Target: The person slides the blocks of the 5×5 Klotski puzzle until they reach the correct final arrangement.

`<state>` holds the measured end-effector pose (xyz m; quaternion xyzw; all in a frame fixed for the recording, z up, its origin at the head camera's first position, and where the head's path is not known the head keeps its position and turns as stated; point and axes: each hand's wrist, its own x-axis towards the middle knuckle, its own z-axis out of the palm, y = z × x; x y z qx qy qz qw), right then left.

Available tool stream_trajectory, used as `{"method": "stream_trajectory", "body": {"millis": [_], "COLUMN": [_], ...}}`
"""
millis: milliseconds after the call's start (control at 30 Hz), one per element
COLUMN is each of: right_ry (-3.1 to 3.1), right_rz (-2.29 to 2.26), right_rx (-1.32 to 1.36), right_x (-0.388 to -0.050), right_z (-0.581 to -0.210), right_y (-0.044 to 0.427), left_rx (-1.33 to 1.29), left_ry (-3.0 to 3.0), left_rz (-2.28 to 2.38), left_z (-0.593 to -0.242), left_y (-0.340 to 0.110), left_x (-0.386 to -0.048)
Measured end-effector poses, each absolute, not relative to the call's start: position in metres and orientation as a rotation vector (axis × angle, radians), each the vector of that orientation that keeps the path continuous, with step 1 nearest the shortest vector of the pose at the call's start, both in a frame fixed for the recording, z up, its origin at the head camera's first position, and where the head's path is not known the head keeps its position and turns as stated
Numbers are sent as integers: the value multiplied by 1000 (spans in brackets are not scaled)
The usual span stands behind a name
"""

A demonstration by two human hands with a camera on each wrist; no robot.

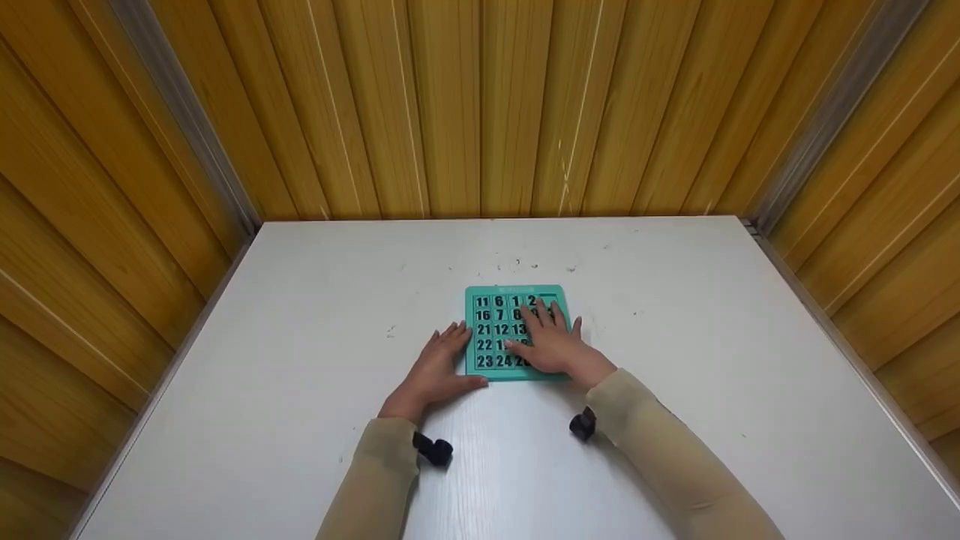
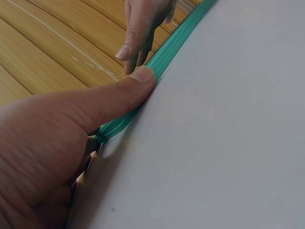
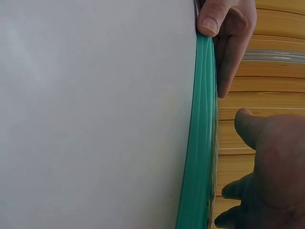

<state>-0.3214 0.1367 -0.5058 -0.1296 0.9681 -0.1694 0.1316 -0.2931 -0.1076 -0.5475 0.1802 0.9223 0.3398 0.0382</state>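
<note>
A teal number sliding puzzle (image 1: 501, 330) lies flat on the white table, its black-numbered tiles set in a square frame. My left hand (image 1: 439, 367) holds its near left corner, the thumb on the front edge and the fingers along the left side. In the left wrist view, the thumb (image 2: 119, 93) presses the teal front edge (image 2: 176, 43). Over the right half of the tiles, my right hand (image 1: 555, 345) is spread, hiding several numbers. A teal gap shows at the top right, near its fingertips. The right wrist view shows the right hand (image 3: 281, 162) with fingers extended above the board.
The white table (image 1: 300, 315) stretches out on all sides of the puzzle, with small dark marks on its surface. Wood-patterned panels (image 1: 480, 112) enclose it at the back and sides, with grey metal posts (image 1: 187, 112) at the corners.
</note>
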Motion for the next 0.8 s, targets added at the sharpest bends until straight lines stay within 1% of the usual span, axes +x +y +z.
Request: {"method": "stream_trajectory", "body": {"millis": [400,633,800], "right_ry": [2792,2802,2793], "right_rz": [-527,-529,-502], "right_rx": [-412,-400,-347], "right_x": [-300,-305,-314], "right_z": [-505,-506,-506], "right_y": [163,163,160], "left_rx": [566,543,584], "left_ry": [2830,2822,2837], "left_rz": [1057,1055,1073], "left_z": [-548,-549,-549], "left_y": [-109,-108,-107], "left_x": [-293,-292,-293]}}
